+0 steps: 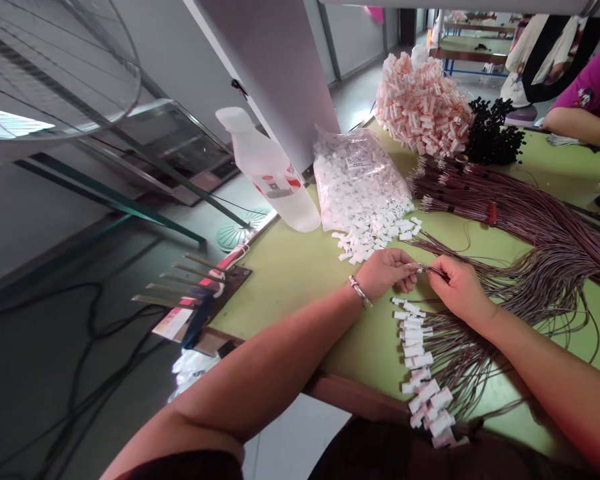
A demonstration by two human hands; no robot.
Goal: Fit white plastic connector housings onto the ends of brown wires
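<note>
My left hand [387, 272] and my right hand [457, 287] meet over the green table [290, 273], fingers pinched together. Between them runs the end of a thin brown wire [429, 269]; my right hand grips the wire, and my left hand pinches something small at its tip that I cannot make out. A bracelet circles my left wrist. Just below my hands lies a row of brown wires fitted with white connectors [423, 373]. Loose white connectors [375, 233] spill from a clear bag [355, 173] right above my left hand.
A big bundle of brown wires [525, 220] covers the table's right side. Behind it sit a pink-and-white heap of parts [420, 103] and black parts [495, 133]. A plastic bottle [270, 170] lies at the left. Another person's arm [580, 123] rests far right. Metal pegs [190, 283] jut off the left edge.
</note>
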